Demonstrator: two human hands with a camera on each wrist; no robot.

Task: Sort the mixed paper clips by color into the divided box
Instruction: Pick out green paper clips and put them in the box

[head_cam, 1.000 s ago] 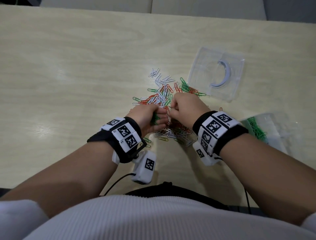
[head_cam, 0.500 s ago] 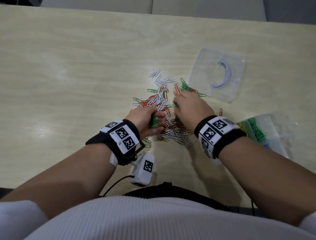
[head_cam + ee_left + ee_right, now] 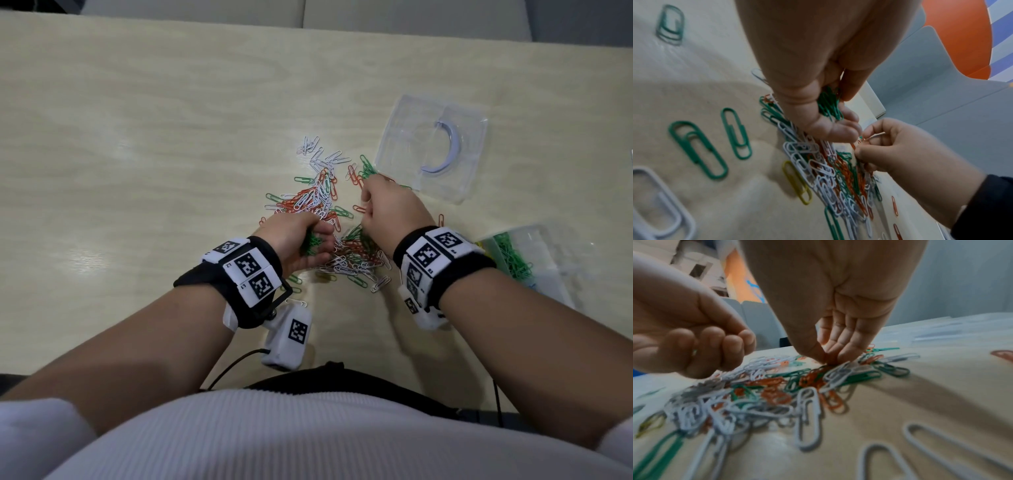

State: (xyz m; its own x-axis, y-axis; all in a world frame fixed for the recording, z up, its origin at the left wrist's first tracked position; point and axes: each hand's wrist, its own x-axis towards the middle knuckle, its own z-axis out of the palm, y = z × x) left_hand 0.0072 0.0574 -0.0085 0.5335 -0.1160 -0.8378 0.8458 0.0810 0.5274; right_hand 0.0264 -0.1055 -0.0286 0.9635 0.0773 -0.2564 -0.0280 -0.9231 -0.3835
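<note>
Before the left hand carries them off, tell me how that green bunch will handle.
The green clips are thin coated wire, so probably light and stiff. The left hand grips them loosely bunched, ends sticking out; some may slip free. They probably hook together, as those in the mixed pile seem to.

1. No words, brands or numbers read clearly anywhere.
2. Left wristband point(image 3: 245, 270): square black-and-white coded markers, with tiny characters beside them too small to make out.
3. Right wristband point(image 3: 435, 253): the same coded markers, small print unreadable.
</note>
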